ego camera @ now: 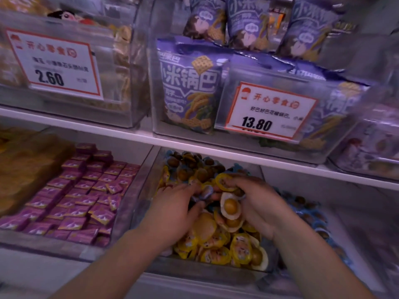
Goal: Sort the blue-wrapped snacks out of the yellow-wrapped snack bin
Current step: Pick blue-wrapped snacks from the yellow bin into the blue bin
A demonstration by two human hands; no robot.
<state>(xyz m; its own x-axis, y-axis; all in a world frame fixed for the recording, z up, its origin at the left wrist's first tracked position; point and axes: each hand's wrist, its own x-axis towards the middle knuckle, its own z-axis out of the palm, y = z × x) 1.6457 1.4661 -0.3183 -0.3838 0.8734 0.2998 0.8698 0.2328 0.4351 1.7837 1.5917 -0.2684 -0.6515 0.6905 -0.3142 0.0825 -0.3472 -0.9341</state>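
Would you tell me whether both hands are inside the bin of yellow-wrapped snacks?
Yes, the left hand and right hand both reach into the yellow-wrapped snack bin.

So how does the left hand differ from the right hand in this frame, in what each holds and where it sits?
The left hand pinches small blue-wrapped snacks at its fingertips; the right hand grips yellow-wrapped snacks, one showing a brown ball through its clear face. The left hand lies palm down over the bin's left half, the right hand curls over its right half. Both are inside the yellow-wrapped snack bin, fingertips nearly meeting.
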